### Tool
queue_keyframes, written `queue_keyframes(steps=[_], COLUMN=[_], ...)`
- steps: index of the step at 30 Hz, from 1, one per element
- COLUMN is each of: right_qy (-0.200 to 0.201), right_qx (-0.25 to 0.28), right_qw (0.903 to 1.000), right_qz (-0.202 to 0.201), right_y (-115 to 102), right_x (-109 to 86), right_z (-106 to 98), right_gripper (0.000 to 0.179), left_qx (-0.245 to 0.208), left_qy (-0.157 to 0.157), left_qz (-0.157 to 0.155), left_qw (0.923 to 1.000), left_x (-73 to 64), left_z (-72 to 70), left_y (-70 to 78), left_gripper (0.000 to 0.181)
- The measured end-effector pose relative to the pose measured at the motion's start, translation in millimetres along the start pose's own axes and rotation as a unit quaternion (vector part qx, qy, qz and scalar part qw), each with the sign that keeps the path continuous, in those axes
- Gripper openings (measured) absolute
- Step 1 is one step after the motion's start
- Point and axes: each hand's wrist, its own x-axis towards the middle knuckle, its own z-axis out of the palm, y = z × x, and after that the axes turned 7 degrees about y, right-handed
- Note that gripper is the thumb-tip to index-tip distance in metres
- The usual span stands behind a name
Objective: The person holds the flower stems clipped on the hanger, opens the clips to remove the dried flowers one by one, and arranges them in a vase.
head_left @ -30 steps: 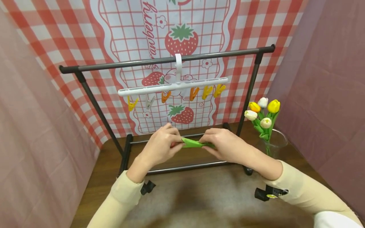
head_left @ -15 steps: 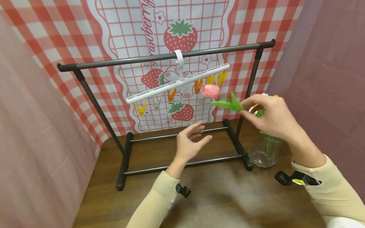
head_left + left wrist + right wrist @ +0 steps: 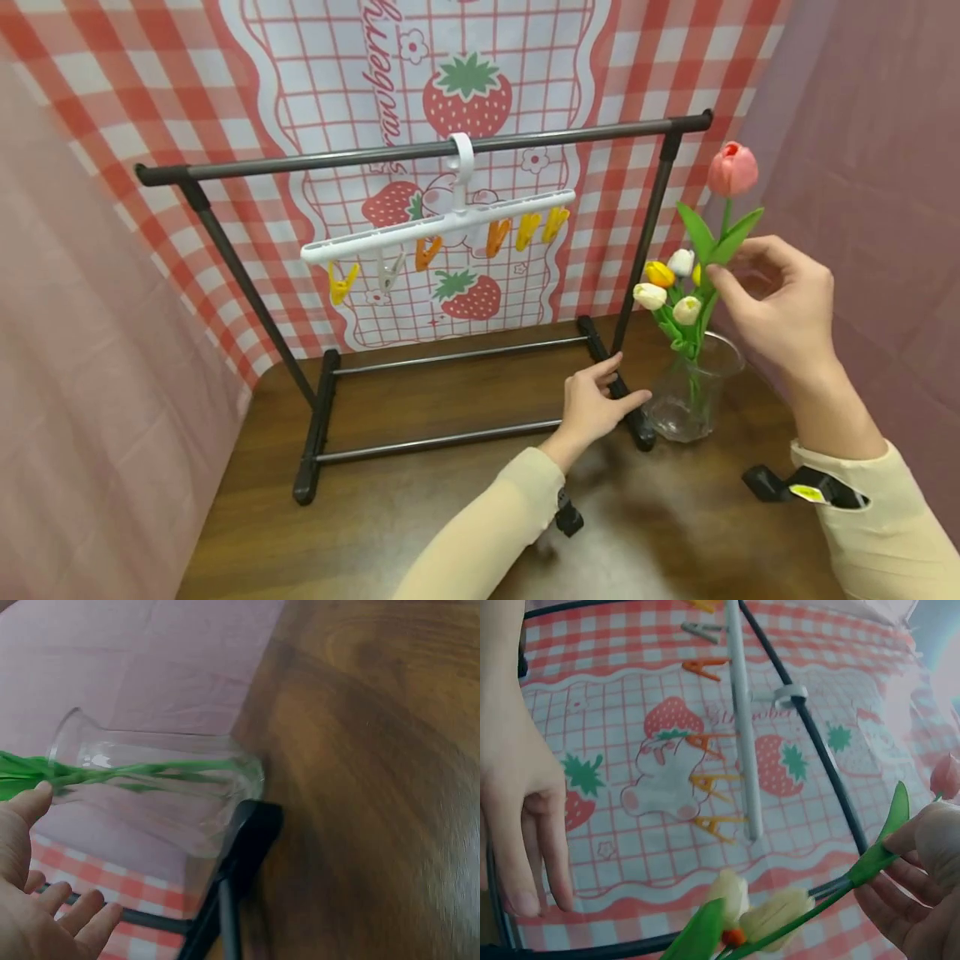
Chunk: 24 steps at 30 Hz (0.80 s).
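Note:
My right hand (image 3: 787, 304) pinches a pink tulip (image 3: 732, 170) just under its leaves, holding it upright above the glass vase (image 3: 678, 417). In the right wrist view its green stem (image 3: 802, 921) runs down past pale blooms. Several yellow and white tulips (image 3: 650, 297) stand in the vase, their stems inside the glass. My left hand (image 3: 592, 404) is spread beside the vase, by the rack's right foot, and holds nothing. In the left wrist view, its thumb lies near the vase's mouth, in front of green leaves; I cannot tell whether it touches.
A dark metal rack (image 3: 315, 162) stands on the wooden table (image 3: 360, 533). From its top bar hangs a white hanger (image 3: 438, 225) with several yellow, orange and clear clips (image 3: 341, 283). Behind is a red checked strawberry cloth (image 3: 468, 100); a pink curtain (image 3: 862, 208) borders the right.
The right hand has carried the pink tulip from the middle to above the vase, turning it upright. The left hand has let go and moved right to the vase. The hanger has swung.

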Motion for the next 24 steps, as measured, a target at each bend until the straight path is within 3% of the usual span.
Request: queue_keyframes(steps=[8,14,17,20,24], right_qy=[-0.014,-0.015,0.006,0.060,0.133], right_qx=[-0.087,-0.121,-0.099,-0.030,0.021], right_qw=[0.9958,0.9922,0.9946,0.9976,0.9907], right_qz=[0.025,0.027,0.029,0.016,-0.018], right_y=[23.1,43.7,47.7,43.7,34.5], right_x=[-14.5,-30.7,-34.0,-28.0,-17.5], right_z=[-7.8,-14.5,-18.7,-20.9,-20.5], right_gripper=[0.022,0.022,0.021,0.018,0.020], left_qx=[0.044,0.065,0.074,0.087,0.094], left_qy=[0.015,0.012,0.012,0.021,0.021], left_qz=[0.000,-0.007,-0.002,0.010,0.019], left_qw=[0.9989,0.9978,0.9972,0.9960,0.9952], left_x=[4.1,0.8,-0.3,1.4,1.4], left_z=[29.7,48.5,55.7,59.6,64.9], left_y=[-1.1,-2.7,-3.9,-5.4,-7.6], left_gripper=[0.063,0.056,0.053,0.050,0.045])
